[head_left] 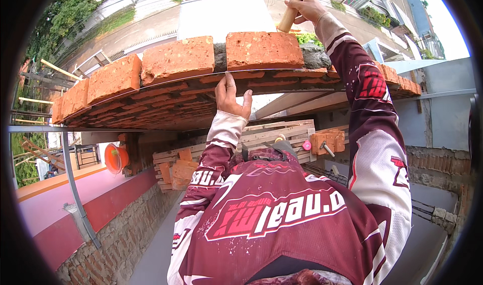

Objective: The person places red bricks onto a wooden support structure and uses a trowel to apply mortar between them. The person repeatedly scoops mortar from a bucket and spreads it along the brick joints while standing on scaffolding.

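Apparently the brick wall [151, 104] is part-topped: bricks [264, 51] laid along the left, bare mortar [317, 58] just right of them likely left to cover. Right hand [306, 8] grips wooden-handled tool [288, 20]; left hand [231, 95], holding nothing, fingertip by string [211, 74].

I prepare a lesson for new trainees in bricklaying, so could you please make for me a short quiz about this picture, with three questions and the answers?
1. True or false: the right hand holds a wooden-handled tool.

2. Fill in the missing word: the left hand has a finger raised to a thin white ____ that runs along the brick wall.

3. Where is the orange bucket?
A. In the left hand
B. At the picture's left, lower in the picture than the brick wall
C. Beside the right hand

Key: 1. True. 2. String. 3. B.
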Motion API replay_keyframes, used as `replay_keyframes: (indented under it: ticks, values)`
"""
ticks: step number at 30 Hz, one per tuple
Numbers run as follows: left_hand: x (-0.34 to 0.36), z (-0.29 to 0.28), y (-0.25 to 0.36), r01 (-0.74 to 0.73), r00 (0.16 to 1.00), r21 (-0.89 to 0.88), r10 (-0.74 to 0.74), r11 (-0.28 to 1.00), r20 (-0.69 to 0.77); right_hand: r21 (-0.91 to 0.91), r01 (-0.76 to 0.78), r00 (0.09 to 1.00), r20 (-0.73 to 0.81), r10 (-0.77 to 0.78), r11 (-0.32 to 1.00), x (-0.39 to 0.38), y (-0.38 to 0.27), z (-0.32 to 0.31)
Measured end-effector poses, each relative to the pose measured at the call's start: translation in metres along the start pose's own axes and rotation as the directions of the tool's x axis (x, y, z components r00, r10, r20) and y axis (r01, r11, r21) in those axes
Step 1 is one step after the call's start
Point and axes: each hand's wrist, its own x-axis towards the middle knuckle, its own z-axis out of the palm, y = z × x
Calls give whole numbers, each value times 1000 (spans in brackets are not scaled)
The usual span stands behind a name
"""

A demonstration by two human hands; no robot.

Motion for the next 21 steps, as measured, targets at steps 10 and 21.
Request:
replay_keyframes:
  ticks: [10, 21]
  values:
    - [-63, 10, -32, 349, 923, 47, -352, 936, 154, 521, 357, 929, -110, -353, 775, -115, -18, -87]
    - [-227, 186, -44, 713, 188, 584, -908, 388, 373, 227, 578, 578, 564, -590, 784, -216, 142, -163]
